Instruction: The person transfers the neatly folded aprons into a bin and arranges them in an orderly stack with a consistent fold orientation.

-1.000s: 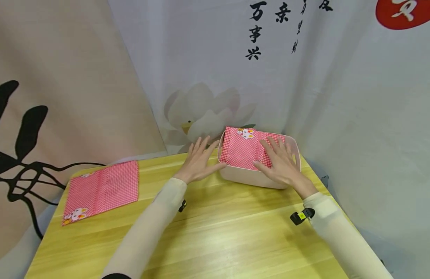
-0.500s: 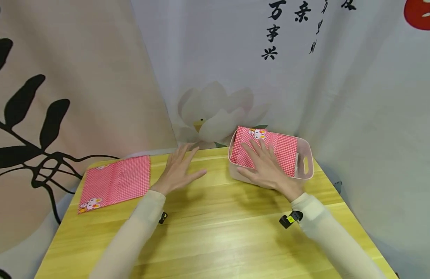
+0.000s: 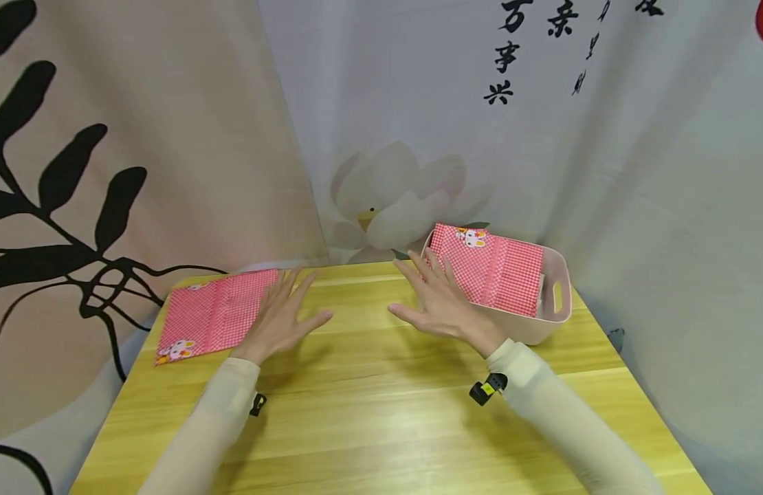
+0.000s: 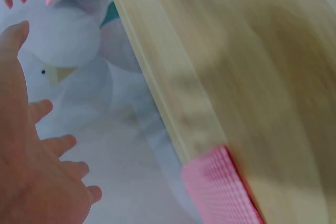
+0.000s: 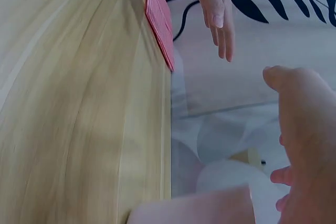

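My left hand (image 3: 278, 322) hovers palm down with spread fingers, overlapping the right edge of a flat pink checked cloth (image 3: 202, 313) with a rabbit print. In the left wrist view its fingers are apart and hold nothing, and a corner of the cloth (image 4: 218, 187) lies below on the table. My right hand (image 3: 440, 302), also spread and holding nothing, is in front of the left end of a pale pink plastic basket (image 3: 530, 330). Inside the basket a folded pink checked cloth (image 3: 487, 271) with a rabbit print stands above the rim.
Both things rest on a yellow wood-grain table (image 3: 369, 412), the basket near the back right and the loose cloth at the back left. A printed curtain (image 3: 406, 103) hangs behind the table's back edge.
Both hands have moved left, away from the basket; the left now overlaps the loose cloth. The right has left its place over the basket's cloth. The head view has swung slightly left.
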Available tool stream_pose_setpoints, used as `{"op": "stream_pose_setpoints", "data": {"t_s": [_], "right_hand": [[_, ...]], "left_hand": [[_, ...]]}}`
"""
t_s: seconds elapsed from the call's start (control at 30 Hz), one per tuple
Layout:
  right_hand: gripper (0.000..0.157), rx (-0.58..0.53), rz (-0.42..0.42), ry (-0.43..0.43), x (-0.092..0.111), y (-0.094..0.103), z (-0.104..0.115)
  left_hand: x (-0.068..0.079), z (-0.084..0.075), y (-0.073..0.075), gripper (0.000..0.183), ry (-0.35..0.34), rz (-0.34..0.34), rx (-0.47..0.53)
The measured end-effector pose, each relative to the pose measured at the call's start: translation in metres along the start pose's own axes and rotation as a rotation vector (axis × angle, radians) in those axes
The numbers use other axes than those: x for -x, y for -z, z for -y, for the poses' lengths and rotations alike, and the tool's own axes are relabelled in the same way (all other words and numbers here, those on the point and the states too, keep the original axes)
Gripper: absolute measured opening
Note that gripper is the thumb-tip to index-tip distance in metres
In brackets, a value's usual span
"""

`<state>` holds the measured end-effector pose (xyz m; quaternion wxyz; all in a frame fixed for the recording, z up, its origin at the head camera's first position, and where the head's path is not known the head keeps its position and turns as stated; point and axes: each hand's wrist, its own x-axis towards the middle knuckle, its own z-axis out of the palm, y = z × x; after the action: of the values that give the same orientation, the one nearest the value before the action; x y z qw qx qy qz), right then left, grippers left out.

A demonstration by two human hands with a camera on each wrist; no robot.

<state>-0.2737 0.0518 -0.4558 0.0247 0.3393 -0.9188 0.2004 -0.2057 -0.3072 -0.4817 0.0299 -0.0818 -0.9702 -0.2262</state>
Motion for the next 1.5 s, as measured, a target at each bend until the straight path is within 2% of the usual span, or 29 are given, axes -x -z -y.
{"op": "stream_pose_setpoints", "data": {"t_s": [0.3, 0.47, 0.8, 1.1, 1.5], "right_hand": [[0.092, 0.018, -0.002, 0.087, -0.018, -0.018, 0.027], [0.092, 0.015, 0.042, 0.101, -0.027, -0.031, 0.038], [0.091, -0.063, 0.121, 0.116, -0.05, -0.066, 0.063], [0.09, -0.095, 0.188, 0.145, -0.072, -0.1, 0.089], [0.091, -0.098, 0.246, 0.156, -0.096, -0.14, 0.116]], "left_hand": [[0.032, 0.034, 0.012, 0.099, 0.089, 0.005, 0.006], [0.05, 0.052, 0.016, 0.099, 0.133, -0.007, 0.012], [0.078, 0.089, 0.025, 0.1, 0.209, -0.036, -0.001], [0.094, 0.119, 0.031, 0.102, 0.28, -0.046, -0.02], [0.107, 0.154, 0.046, 0.102, 0.327, -0.051, -0.021]]}}
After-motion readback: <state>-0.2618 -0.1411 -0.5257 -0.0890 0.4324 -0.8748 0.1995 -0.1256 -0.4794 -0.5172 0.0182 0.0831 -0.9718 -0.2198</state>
